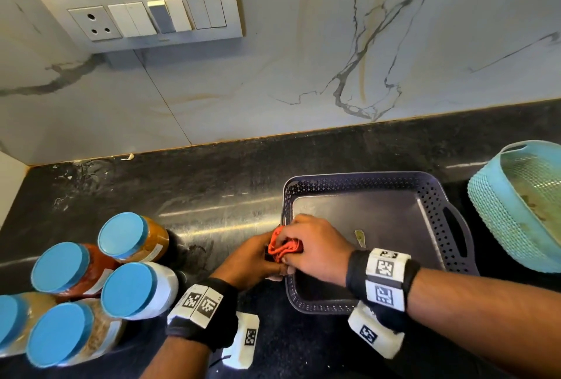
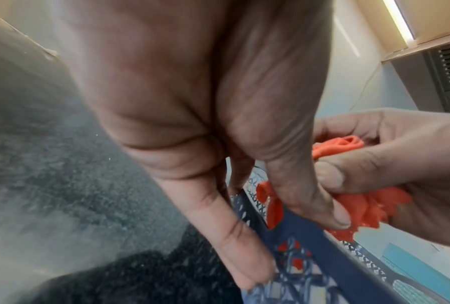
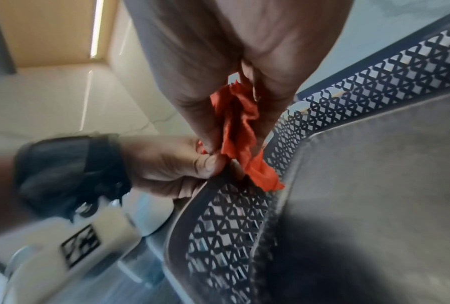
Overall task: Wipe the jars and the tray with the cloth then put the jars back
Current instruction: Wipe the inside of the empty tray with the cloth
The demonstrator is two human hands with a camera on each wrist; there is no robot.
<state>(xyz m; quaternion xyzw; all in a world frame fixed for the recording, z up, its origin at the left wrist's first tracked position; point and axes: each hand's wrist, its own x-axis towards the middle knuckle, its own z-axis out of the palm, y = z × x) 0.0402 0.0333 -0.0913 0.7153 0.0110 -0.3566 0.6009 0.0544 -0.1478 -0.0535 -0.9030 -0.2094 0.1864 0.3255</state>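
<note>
A: On the black worktop [image 1: 212, 196], item one: the dark perforated tray [image 1: 437, 196], handle slots at its sides, standing right of centre. What lies in it?

B: A small pale scrap on its floor, otherwise bare base. Your right hand [image 1: 315, 246] reaches over the tray's left wall, fingers curled round the bunched orange cloth [image 1: 285, 246]; the cloth sits at that wall's rim.

A: Item two, your left hand [image 1: 250, 260]?

B: It meets the right at the same wall. In the left wrist view the thumb lies on the rim, pressing a fold of cloth against it, while the fingers [image 2: 234, 242] run down the outside of the lattice. So it grips the tray's edge, with cloth caught under the thumb.

A: Item three, the jars?

B: Five blue-lidded jars [image 1: 91, 281], grouped at the worktop's left, well apart from the tray, none inside it. Contents differ: one orange-yellow, one red, one white, two brownish and grainy.

A: Other stock?

B: A teal woven-pattern basket [image 1: 498, 217] at the far right, just beside the tray. A switch panel [image 1: 142, 14] with one socket on the marble wall behind.
</note>
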